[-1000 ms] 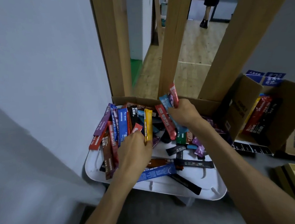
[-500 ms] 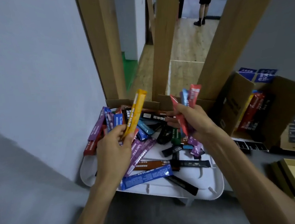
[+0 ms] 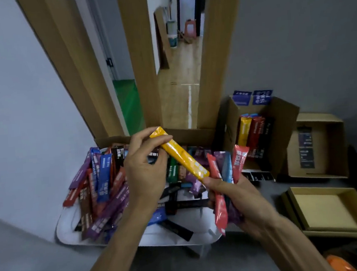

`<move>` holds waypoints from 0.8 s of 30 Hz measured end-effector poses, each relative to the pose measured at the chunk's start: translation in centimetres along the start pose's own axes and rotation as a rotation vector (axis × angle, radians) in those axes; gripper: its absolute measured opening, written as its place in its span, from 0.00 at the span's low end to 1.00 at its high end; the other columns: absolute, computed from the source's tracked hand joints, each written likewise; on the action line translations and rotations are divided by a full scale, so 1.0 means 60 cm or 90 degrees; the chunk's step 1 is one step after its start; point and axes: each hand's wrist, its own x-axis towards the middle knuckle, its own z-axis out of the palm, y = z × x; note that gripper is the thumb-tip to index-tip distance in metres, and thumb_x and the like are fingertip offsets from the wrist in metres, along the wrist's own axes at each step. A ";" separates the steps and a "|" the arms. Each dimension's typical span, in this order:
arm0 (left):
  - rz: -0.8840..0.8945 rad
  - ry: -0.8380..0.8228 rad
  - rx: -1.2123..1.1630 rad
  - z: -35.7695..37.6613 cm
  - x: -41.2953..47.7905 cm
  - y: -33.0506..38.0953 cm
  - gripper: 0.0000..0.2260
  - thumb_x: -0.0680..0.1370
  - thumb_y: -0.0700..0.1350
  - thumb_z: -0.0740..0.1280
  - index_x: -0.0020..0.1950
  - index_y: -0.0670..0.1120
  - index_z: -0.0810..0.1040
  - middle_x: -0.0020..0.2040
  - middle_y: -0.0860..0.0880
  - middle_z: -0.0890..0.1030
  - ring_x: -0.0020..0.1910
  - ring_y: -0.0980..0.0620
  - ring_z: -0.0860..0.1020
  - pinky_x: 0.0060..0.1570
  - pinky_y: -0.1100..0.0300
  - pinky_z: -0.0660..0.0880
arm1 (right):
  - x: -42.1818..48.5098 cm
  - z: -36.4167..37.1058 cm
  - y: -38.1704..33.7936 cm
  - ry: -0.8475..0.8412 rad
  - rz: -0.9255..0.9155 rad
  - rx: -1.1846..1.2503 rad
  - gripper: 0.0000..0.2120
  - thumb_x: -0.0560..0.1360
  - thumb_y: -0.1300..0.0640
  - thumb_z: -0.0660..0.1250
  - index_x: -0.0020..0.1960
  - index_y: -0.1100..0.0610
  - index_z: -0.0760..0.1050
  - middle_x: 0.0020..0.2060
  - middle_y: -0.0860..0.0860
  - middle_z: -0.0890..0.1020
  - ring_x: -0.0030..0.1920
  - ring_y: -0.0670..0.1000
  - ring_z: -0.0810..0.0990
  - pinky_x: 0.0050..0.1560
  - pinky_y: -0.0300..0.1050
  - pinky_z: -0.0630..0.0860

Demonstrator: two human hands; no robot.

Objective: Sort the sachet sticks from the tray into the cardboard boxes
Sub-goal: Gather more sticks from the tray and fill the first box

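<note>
A white tray (image 3: 175,237) on the grey floor holds a heap of several coloured sachet sticks (image 3: 100,184). My left hand (image 3: 144,170) pinches the upper end of a yellow sachet stick (image 3: 181,154) above the tray. Its lower end touches my right hand (image 3: 236,197), which grips a bunch of red, blue and purple sachet sticks (image 3: 227,174). To the right an open cardboard box (image 3: 279,127) holds upright yellow, red and black sticks.
A second cardboard box (image 3: 336,146) with dark sticks stands further right. A shallow box lid (image 3: 328,209) lies near the right edge. Wooden door frames (image 3: 143,74) and a grey wall (image 3: 23,126) rise behind the tray.
Both hands rose from the tray. My left hand carried the yellow stick rightward until its lower end met my right hand, which lifted its bunch and moved right.
</note>
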 end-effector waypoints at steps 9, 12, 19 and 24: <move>-0.209 -0.090 -0.320 0.088 -0.016 0.104 0.23 0.77 0.26 0.62 0.63 0.49 0.78 0.59 0.45 0.82 0.56 0.45 0.82 0.56 0.49 0.78 | -0.042 -0.106 -0.030 0.078 -0.089 0.038 0.12 0.73 0.68 0.72 0.56 0.62 0.78 0.35 0.54 0.83 0.32 0.49 0.81 0.33 0.42 0.79; -0.351 -0.116 -0.441 0.100 -0.011 0.128 0.20 0.76 0.31 0.63 0.64 0.49 0.74 0.56 0.45 0.83 0.54 0.43 0.83 0.53 0.50 0.78 | -0.045 -0.139 -0.028 0.113 -0.115 0.023 0.11 0.73 0.67 0.73 0.52 0.58 0.79 0.34 0.52 0.84 0.34 0.50 0.81 0.34 0.43 0.80; -0.310 -0.246 -0.247 0.124 -0.015 0.161 0.08 0.76 0.37 0.72 0.54 0.44 0.81 0.47 0.46 0.86 0.49 0.47 0.85 0.52 0.53 0.81 | -0.048 -0.184 -0.023 0.122 -0.149 0.044 0.10 0.72 0.68 0.73 0.52 0.61 0.77 0.36 0.56 0.81 0.35 0.53 0.80 0.34 0.43 0.80; -0.222 -0.350 -0.083 0.141 0.016 0.186 0.05 0.76 0.36 0.71 0.51 0.44 0.82 0.44 0.48 0.86 0.45 0.51 0.85 0.46 0.60 0.81 | -0.035 -0.212 -0.010 0.151 -0.162 0.033 0.10 0.72 0.66 0.74 0.52 0.61 0.77 0.38 0.58 0.81 0.36 0.54 0.81 0.36 0.46 0.80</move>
